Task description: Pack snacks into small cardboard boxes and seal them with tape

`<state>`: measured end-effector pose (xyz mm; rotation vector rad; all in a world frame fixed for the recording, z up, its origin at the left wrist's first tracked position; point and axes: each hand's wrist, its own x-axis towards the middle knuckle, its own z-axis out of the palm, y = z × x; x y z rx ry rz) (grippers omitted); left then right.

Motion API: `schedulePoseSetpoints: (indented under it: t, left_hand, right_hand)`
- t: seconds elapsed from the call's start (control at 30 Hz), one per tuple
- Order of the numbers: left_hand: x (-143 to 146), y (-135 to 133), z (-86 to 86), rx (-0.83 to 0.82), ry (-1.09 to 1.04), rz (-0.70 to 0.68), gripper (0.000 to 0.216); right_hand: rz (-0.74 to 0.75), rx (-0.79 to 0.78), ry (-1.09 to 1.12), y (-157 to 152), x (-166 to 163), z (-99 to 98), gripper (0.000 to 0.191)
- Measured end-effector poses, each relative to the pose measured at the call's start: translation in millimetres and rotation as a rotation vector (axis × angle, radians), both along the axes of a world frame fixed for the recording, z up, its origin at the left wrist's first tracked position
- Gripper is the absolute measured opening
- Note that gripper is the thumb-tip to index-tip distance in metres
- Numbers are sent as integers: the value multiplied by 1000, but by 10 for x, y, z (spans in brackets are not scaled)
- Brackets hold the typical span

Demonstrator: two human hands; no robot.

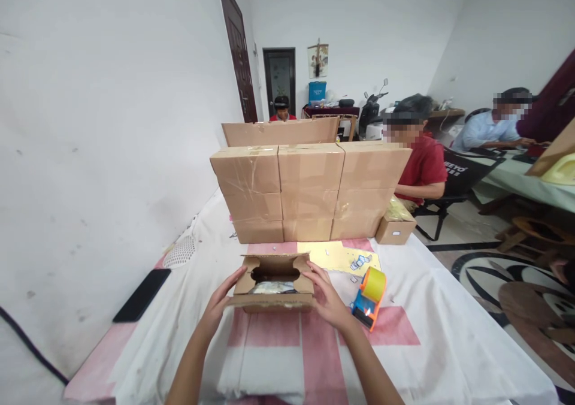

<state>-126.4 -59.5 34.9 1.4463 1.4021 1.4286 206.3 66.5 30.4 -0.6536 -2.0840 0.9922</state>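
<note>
An unsealed cardboard box (274, 301) sits in front of me, its long top flaps folded outward and the short side flaps partly in. Something in clear or pale wrapping (275, 287) shows inside, too covered to name. My left hand (220, 300) holds the box at its left side, and my right hand (329, 297) grips the right side near the flap. To the right of the box lies an orange and blue tape dispenser (371, 300) with a roll of yellow tape on it.
Stacked closed cardboard boxes (309, 195) form a wall behind the box. A smaller box (396, 228) stands to their right. A black phone (142, 295) lies at the left by the wall. The cloth-covered table (435, 345) ends at right; other people sit beyond.
</note>
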Motion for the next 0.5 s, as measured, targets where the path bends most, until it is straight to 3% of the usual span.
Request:
schedulePoseSetpoints:
  t: [0.13,0.27,0.37,0.5]
  left_hand:
    - [-7,32,-125,-7,55,15,82]
    - [70,112,-148,-97,207,230,73]
    - [158,190,-6,-10,427,347,63]
    - [299,324,358,94,828,311,61]
  right_hand:
    - [-184,-89,117,-34,-159,2,45]
    - [-285,-163,165,-63,-285,-7,54]
    - [-299,-154,176,-71,-317,-31,56]
    - [-300,-134,161,-66,-318,-67,54]
